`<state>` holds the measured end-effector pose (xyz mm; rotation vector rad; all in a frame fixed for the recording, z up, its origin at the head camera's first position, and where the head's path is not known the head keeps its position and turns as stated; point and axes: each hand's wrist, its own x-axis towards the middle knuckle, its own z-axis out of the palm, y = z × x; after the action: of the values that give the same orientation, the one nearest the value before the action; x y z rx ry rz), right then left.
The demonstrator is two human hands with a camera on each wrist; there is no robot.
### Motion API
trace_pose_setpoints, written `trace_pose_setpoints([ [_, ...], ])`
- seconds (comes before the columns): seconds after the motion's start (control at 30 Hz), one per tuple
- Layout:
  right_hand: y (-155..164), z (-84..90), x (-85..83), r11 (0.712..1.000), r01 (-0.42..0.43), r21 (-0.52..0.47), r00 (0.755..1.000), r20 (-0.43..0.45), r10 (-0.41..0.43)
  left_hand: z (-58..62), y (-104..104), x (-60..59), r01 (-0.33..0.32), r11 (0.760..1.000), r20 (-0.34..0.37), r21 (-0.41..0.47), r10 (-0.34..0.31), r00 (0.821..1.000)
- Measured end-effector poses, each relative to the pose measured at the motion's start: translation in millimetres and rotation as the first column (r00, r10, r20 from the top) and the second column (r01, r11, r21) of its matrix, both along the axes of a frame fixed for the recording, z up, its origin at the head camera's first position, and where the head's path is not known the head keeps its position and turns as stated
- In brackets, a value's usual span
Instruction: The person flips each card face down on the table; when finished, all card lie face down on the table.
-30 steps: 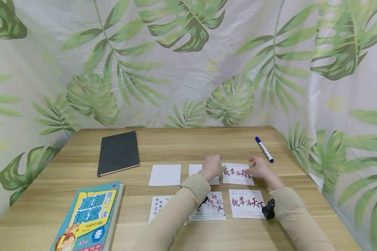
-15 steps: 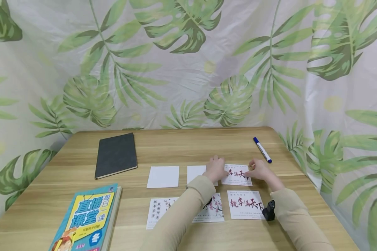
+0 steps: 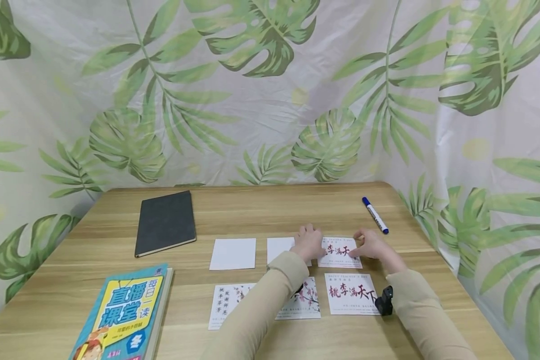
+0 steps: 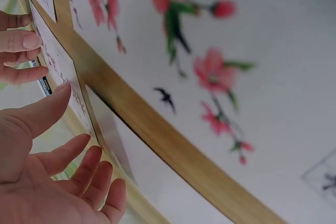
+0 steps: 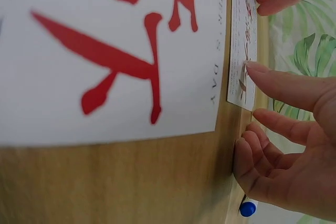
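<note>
A white greeting card with red Chinese calligraphy (image 3: 337, 252) lies at the right of the far row. My left hand (image 3: 308, 242) holds its left side, thumb over the printed face and index finger at the edge. From the right, my right hand (image 3: 372, 245) has its thumb (image 5: 273, 80) on the red writing and its index finger at the card's corner. Just below lies a matching calligraphy card (image 3: 348, 295). A blank white card (image 3: 279, 245) is partly hidden behind my left hand. Under my left forearm shows a card with pink blossoms (image 3: 308, 300).
Another blank card (image 3: 233, 253) and a card with black writing (image 3: 222, 305) lie left of my left arm. A blue-capped marker (image 3: 375, 215) rests at the back right. A dark notebook (image 3: 166, 222) and a thick blue book (image 3: 121, 310) occupy the left side of the wooden table (image 3: 270, 205).
The held card has shifted slightly to the right and toward me. My left hand has moved a little right along with it; my right hand stays nearly in place.
</note>
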<state>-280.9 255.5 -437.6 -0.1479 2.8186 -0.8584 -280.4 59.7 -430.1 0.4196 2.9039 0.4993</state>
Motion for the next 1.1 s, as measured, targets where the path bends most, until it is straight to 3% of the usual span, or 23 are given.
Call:
trace_pose_setpoints([
  [0.3, -1.1, 0.4, -0.4, 1.0, -0.005, 0.01, 0.999, 0.036, 0.004, 2.5, -2.2, -1.4, 0.015, 1.0, 0.042, -0.014, -0.015, 0.999],
  [0.87, 1.2, 3.0, 0.4, 0.999, -0.047, -0.018, 0.996, 0.075, 0.049, 1.9, -0.2, -3.0, 0.03, 0.999, 0.021, 0.01, -0.03, 0.999],
  [1.0, 0.6, 2.8, 1.8, 0.999, -0.043, -0.027, 0.997, 0.063, 0.044, 1.0, -1.1, -3.0, 0.008, 0.996, 0.012, 0.094, -0.009, 1.0],
  [1.1, -0.3, 1.6, 2.7, 0.998, -0.043, -0.042, 0.998, 0.039, 0.044, -0.1, -3.2, -4.2, -0.041, 0.969, 0.064, 0.244, 0.026, 0.998],
])
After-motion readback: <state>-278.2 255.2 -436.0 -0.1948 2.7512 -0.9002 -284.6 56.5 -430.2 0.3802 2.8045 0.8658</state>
